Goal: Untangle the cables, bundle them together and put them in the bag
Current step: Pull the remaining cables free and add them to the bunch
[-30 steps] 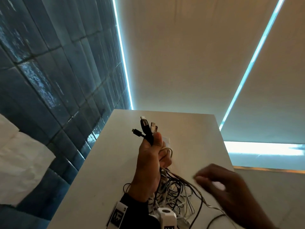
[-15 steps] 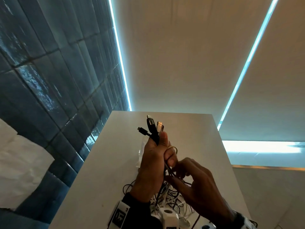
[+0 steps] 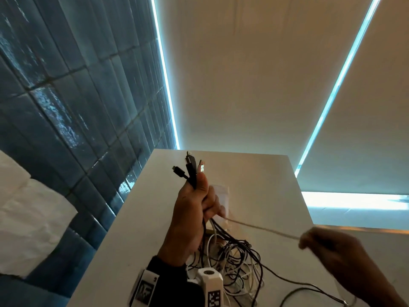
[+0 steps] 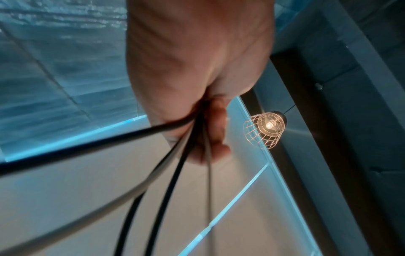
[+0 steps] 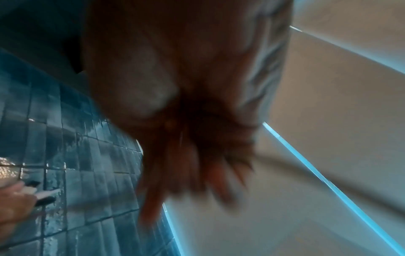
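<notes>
left hand: raised above the middle of the table, fingers curled tight round a handful of cable ends. Three plugs stick up out of the fist, two black and one pale. The left wrist view shows the same grip from below, black cords running out of the fist.

right hand: out over the right edge of the table, pinching one thin pale cable. That cable runs taut in a straight line from the left fist to the right fingers. It's blurry in the head view and just a smear in the right wrist view, so the pinch is read from the head view.

cable tangle: a messy heap of black and white cords on the near part of the table, hanging down from the left fist (nowhere near sorted).

bag: can't pick one out for sure.

background: dark blue tiled wall on the left, a caged lamp in the left wrist view.
</notes>
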The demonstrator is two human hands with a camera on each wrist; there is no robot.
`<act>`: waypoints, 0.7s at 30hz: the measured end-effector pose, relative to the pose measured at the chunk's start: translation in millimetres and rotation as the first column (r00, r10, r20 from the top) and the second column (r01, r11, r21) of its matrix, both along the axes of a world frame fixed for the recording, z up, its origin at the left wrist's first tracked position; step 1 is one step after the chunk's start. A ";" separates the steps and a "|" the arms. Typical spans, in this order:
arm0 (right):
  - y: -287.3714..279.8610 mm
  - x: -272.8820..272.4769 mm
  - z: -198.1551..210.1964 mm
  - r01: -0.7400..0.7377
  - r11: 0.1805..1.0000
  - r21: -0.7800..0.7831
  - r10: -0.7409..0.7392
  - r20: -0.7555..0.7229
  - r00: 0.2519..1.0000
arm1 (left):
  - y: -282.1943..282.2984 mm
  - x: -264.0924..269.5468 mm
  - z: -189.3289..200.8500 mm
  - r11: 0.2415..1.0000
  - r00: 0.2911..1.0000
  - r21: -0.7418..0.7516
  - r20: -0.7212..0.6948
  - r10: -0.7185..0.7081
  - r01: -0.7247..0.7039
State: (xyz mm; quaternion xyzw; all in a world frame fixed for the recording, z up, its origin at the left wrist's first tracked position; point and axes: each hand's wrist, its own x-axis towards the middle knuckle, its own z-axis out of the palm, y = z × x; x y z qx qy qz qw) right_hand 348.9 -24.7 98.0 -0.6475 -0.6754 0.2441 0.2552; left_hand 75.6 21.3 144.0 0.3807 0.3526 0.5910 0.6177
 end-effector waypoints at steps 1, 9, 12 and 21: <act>-0.7 0.9 0.2 -0.083 0.985 -0.148 0.087 0.022 0.996 | -0.1 1.3 2.1 0.999 0.996 -0.002 0.078 -0.035 0.035; 13.4 -89.9 27.1 -0.527 0.850 0.021 0.434 -0.594 0.677 | -17.8 32.8 27.1 0.916 0.895 0.138 0.200 -0.399 0.377; 12.6 -96.2 27.6 -0.562 0.827 -0.006 0.330 -0.803 0.496 | -15.5 23.4 31.4 0.926 0.922 0.160 0.129 -0.364 0.343; -21.7 -27.5 -16.5 -0.381 0.878 -0.290 -0.066 -0.862 0.503 | -0.9 -22.3 34.4 0.964 0.951 0.257 0.275 -0.141 0.069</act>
